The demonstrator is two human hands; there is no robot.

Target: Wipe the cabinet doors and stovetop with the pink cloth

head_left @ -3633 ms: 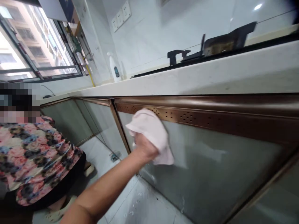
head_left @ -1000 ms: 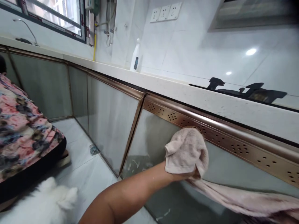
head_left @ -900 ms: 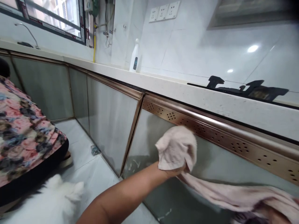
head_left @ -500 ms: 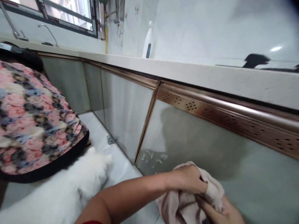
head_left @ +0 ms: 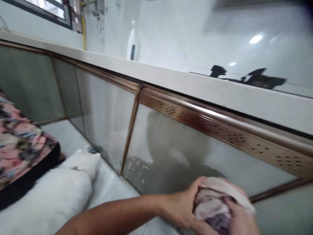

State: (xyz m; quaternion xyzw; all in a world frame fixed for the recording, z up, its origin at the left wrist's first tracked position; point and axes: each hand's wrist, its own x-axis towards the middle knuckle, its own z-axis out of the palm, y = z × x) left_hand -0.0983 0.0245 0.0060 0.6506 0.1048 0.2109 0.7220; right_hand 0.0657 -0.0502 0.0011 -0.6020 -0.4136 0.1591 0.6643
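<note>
A pale pinkish cloth (head_left: 212, 209) is bunched up between my two hands at the lower right, low in front of a glossy cabinet door (head_left: 171, 153). My left hand (head_left: 182, 207) comes in from the left and grips the bundle's near left side. Round its right side is my right hand (head_left: 241, 212), its thumb pressed into the folds; part of this hand is covered by the cloth. White smears mark the lower left corner of the door.
A white countertop (head_left: 158, 70) with bronze trim (head_left: 207, 112) runs above the doors. On it stand a white bottle (head_left: 131, 42) and dark fixtures (head_left: 259, 78). At left, a white furry animal (head_left: 56, 189) lies on the tiled floor beside a person in a floral top (head_left: 22, 140).
My hands have gathered the loosely hanging cloth into a compact bundle. The view has swung right, so the person and the window have shifted toward the left edge.
</note>
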